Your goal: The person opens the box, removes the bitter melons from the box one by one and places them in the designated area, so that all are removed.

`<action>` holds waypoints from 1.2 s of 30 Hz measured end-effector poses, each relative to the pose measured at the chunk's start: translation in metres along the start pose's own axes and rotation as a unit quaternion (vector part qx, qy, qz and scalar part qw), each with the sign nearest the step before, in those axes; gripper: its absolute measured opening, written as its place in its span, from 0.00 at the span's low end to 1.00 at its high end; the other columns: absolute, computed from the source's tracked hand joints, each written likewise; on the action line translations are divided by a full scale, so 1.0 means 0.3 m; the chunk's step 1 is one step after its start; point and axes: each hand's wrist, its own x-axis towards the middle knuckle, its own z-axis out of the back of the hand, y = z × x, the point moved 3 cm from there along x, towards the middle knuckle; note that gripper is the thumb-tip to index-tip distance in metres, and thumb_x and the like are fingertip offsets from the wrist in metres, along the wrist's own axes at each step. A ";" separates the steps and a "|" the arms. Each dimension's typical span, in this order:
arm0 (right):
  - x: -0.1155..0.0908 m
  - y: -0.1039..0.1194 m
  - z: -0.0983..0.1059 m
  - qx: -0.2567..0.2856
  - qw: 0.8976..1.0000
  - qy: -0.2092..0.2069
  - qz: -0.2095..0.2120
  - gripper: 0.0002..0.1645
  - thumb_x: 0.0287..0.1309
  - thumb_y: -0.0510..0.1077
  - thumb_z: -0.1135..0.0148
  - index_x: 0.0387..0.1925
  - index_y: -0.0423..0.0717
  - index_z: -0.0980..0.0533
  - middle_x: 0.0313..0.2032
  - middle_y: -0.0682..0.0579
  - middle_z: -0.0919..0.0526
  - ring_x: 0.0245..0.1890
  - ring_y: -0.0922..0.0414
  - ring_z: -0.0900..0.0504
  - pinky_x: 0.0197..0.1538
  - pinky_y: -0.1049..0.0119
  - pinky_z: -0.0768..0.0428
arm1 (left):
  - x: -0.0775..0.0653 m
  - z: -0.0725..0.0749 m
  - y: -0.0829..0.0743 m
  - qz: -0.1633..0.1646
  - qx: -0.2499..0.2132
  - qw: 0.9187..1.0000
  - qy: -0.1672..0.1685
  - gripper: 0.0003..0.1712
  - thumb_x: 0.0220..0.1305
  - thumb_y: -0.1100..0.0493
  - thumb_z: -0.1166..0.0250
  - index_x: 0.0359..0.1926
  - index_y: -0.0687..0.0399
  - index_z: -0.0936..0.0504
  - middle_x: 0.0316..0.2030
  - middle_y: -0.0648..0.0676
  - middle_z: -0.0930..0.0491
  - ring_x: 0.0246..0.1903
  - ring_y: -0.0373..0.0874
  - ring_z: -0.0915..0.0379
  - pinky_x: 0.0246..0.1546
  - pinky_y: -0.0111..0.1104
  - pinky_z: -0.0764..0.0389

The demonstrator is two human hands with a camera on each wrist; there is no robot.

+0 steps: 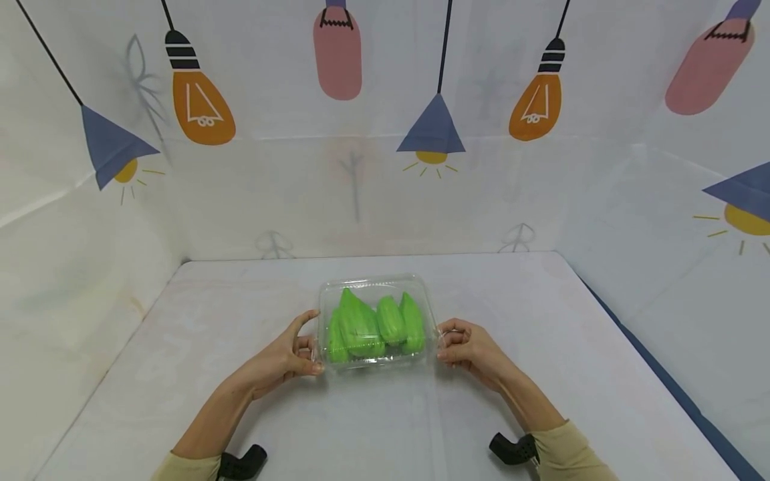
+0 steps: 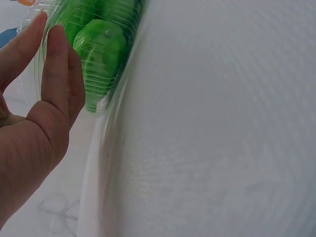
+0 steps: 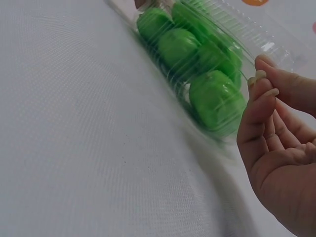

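A clear plastic clamshell box [image 1: 377,284] appears near the middle of the table in the head view. Several green, tapering, ribbed vegetables [image 1: 359,324] lie inside it, seen through the lid. My left hand [image 1: 289,354] holds the box's left edge, its thumb at the near corner and index finger stretched toward the far side. On the opposite edge, my right hand [image 1: 472,347] pinches the rim. The right wrist view shows that thumb and index finger [image 3: 261,111] meeting at the box's edge. Whether the box's underside touches the table cannot be told.
The white table [image 1: 385,427] meets a white cloth wall [image 1: 271,194] printed with lamps and bulbs at the back, with cloth on both sides too. A dark blue strip [image 1: 662,377] runs along the right edge. Black devices [image 1: 243,462] sit at both wrists.
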 end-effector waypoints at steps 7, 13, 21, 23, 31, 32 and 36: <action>-0.001 -0.008 0.003 0.010 1.000 0.002 0.001 0.14 0.53 0.31 0.33 0.42 0.41 0.25 0.26 0.59 0.18 0.24 0.65 0.22 0.30 0.72 0.22 | 0.001 0.005 0.000 0.005 -0.003 1.000 -0.001 0.67 0.53 0.66 0.26 0.78 0.36 0.66 0.37 0.50 0.31 0.33 0.41 0.27 0.43 0.37 0.17; 0.004 -0.009 0.000 0.004 1.000 0.011 0.008 0.08 0.56 0.33 0.34 0.33 0.49 0.20 0.29 0.61 0.16 0.25 0.66 0.22 0.30 0.73 0.22 | -0.001 0.007 -0.003 0.001 -0.004 1.000 0.003 0.68 0.53 0.65 0.26 0.78 0.37 0.67 0.36 0.50 0.31 0.34 0.41 0.24 0.43 0.37 0.16; 0.008 -0.014 0.001 0.005 1.000 0.016 0.005 0.08 0.56 0.32 0.35 0.31 0.49 0.20 0.27 0.61 0.17 0.24 0.66 0.23 0.30 0.73 0.22 | 0.002 0.007 -0.005 -0.002 -0.006 1.000 0.003 0.67 0.54 0.66 0.26 0.78 0.37 0.66 0.36 0.50 0.30 0.33 0.39 0.25 0.42 0.36 0.16; 0.009 -0.015 0.002 0.006 1.000 0.020 0.004 0.08 0.56 0.32 0.35 0.31 0.49 0.20 0.27 0.60 0.17 0.24 0.66 0.23 0.30 0.73 0.22 | 0.002 0.008 -0.006 -0.004 -0.004 1.000 0.003 0.67 0.54 0.66 0.27 0.78 0.38 0.66 0.36 0.49 0.30 0.32 0.39 0.26 0.41 0.35 0.16; 0.010 -0.021 0.004 0.012 0.999 0.036 0.002 0.09 0.58 0.32 0.38 0.31 0.51 0.20 0.28 0.60 0.17 0.25 0.65 0.22 0.31 0.73 0.22 | 0.001 0.009 -0.009 -0.007 -0.003 1.000 -0.001 0.65 0.54 0.67 0.27 0.79 0.40 0.64 0.36 0.50 0.31 0.32 0.39 0.26 0.41 0.35 0.16; 0.010 -0.022 0.004 0.013 0.999 0.037 0.002 0.09 0.59 0.32 0.38 0.31 0.51 0.20 0.28 0.61 0.17 0.25 0.66 0.22 0.31 0.73 0.21 | 0.002 0.010 -0.009 -0.009 -0.002 1.000 0.000 0.65 0.54 0.67 0.27 0.79 0.40 0.64 0.36 0.50 0.31 0.32 0.40 0.25 0.41 0.36 0.16; 0.011 -0.024 0.003 0.018 0.999 0.043 0.003 0.10 0.59 0.32 0.39 0.32 0.51 0.20 0.29 0.61 0.16 0.26 0.66 0.21 0.32 0.73 0.21 | 0.002 0.010 -0.008 -0.016 -0.003 1.000 0.004 0.64 0.55 0.66 0.27 0.79 0.42 0.63 0.36 0.50 0.31 0.34 0.40 0.24 0.43 0.37 0.15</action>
